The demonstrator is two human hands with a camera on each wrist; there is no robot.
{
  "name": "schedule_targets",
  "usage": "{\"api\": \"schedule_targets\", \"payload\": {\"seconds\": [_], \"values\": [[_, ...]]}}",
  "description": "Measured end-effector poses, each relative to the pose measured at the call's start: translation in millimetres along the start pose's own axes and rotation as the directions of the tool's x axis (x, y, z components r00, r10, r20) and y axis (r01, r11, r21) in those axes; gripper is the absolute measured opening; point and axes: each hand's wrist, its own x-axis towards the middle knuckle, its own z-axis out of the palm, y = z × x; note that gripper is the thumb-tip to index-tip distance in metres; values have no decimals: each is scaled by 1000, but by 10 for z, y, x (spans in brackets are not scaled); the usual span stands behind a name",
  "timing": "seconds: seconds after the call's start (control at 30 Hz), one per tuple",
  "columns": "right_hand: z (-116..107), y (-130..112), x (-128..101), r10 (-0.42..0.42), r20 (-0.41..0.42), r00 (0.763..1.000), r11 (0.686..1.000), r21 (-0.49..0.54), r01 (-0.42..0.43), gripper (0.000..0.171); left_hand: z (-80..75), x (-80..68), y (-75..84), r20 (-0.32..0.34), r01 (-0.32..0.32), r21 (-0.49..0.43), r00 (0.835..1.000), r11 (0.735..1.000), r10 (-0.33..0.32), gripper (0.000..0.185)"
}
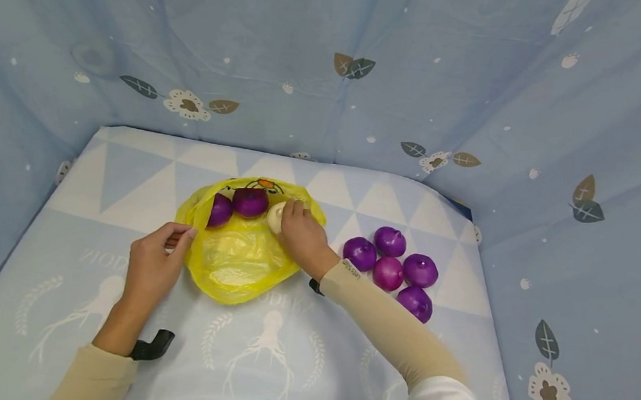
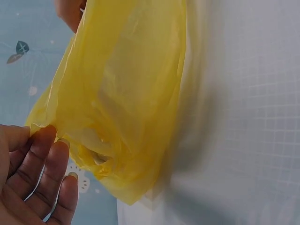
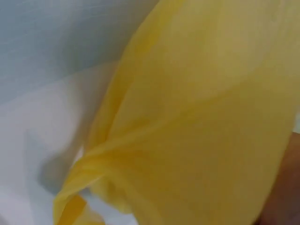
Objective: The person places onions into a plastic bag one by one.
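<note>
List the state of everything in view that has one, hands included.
Yellow bag: mouth open, on the table
Left hand: pinching the bag's rim
Right hand: holding the pale onion
Pale onion: gripped at the bag's mouth, partly hidden
Two purple onions: inside the bag
Four purple onions: loose on the table, outside the bag
Magenta onion: loose among those four

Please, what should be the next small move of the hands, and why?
Probably the right hand should lower the white bulb and let go: it grips the bulb within the mouth of the bag, two purple onions lie inside, and the left hand pinches the rim.
</note>
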Motion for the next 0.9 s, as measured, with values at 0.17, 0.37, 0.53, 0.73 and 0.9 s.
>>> {"api": "schedule_targets", "payload": {"seconds": [0.17, 0.37, 0.53, 0.73, 0.9], "values": [[10, -80, 58, 28, -75, 997, 994, -100, -35, 53, 4, 2, -1, 1, -2, 5, 1000, 1000, 2, 20], [-18, -144, 124, 69, -3, 998, 996, -64, -69, 51, 0, -25, -8, 12, 11, 17, 1000, 1000, -12, 20], [5, -186, 186, 148, 53, 988, 989, -7, -148, 56, 2, -30, -16, 15, 12, 15, 1000, 1000, -12, 19], [63, -233, 252, 272, 84, 959, 957, 77, -278, 66, 8, -28, -16, 18, 1, 10, 1000, 1000, -1, 19], [111, -232, 280, 275, 59, 960, 959, 63, -278, 65, 10, -24, -21, 10, -7, 9, 1000, 1000, 7, 19]]}}
